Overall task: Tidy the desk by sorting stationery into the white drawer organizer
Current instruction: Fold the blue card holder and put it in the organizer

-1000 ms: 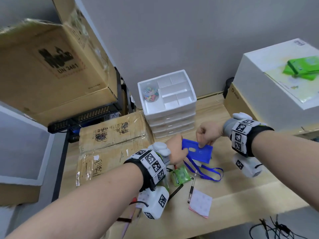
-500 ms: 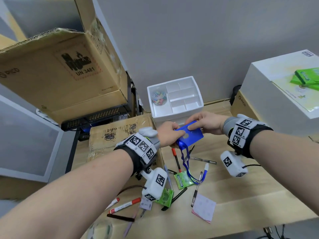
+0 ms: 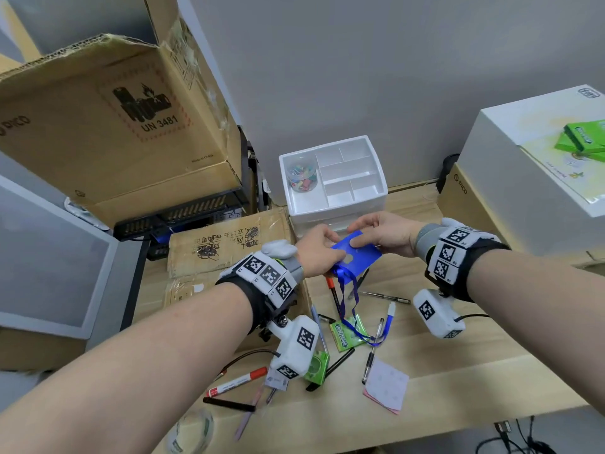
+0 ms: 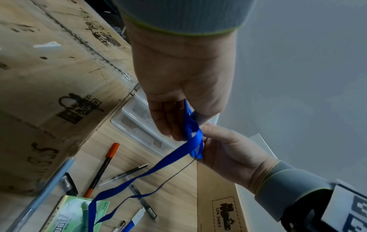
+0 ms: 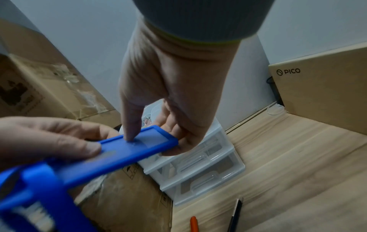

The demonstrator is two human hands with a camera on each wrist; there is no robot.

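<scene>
A blue badge holder (image 3: 358,257) (image 5: 127,150) is held in the air in front of the white drawer organizer (image 3: 334,181) (image 5: 198,169). My left hand (image 3: 319,252) (image 4: 178,119) pinches its strap end. My right hand (image 3: 376,235) (image 5: 158,131) grips the far end, thumb on top, fingers beneath. Its blue lanyard (image 3: 347,306) (image 4: 151,171) hangs down to the desk. A tub of coloured clips (image 3: 301,176) sits in the organizer's top tray; the other compartments look empty.
On the wooden desk (image 3: 458,371) lie several pens, a red marker (image 3: 235,383), green gum packs (image 3: 347,332), a sticky-note pad (image 3: 386,385) and a tape roll (image 3: 190,434). Cardboard boxes (image 3: 108,126) stand left, a white box (image 3: 540,172) right.
Both hands have lifted the badge holder off the desk and carried it up toward the organizer. The lanyard now dangles from it. The camera view has tilted down.
</scene>
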